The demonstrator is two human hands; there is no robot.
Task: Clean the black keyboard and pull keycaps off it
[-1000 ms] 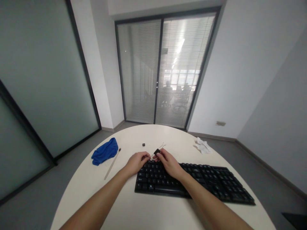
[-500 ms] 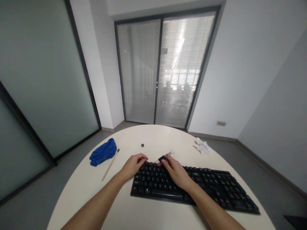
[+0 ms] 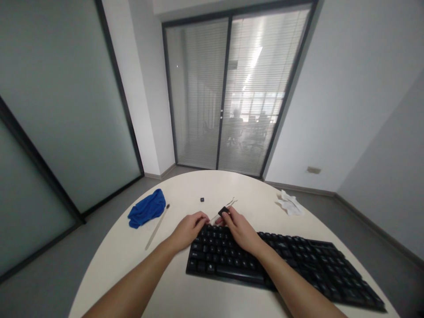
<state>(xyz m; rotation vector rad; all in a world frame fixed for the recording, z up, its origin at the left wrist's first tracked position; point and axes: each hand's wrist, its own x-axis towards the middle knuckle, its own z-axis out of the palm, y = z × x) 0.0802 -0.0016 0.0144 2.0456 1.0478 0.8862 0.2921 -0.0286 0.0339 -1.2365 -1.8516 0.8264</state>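
Note:
A black keyboard (image 3: 238, 271) lies slanted on the round table, under my forearms and hands. My right hand (image 3: 243, 232) is closed on a small tool with a black handle (image 3: 223, 211) and thin wire ends, above the keyboard's back edge. At the keyboard's back left corner is my left hand (image 3: 189, 229), its thumb and fingers pressed together beside the tool's wire tip; what they pinch, if anything, is too small to make out. Behind the hands a small black keycap (image 3: 202, 199) sits on the table.
A blue cloth (image 3: 147, 208) lies at the table's left, with a thin brush (image 3: 157, 227) beside it. Crumpled white tissue (image 3: 290, 204) rests at the right. Past the pale table (image 3: 112, 269) stands a glass door with blinds.
The view has shifted a little, moving the scene slightly rightward. The tool in my right hand has turned, its handle tilting differently and its wire ends at a new angle. My left hand stays at the corner.

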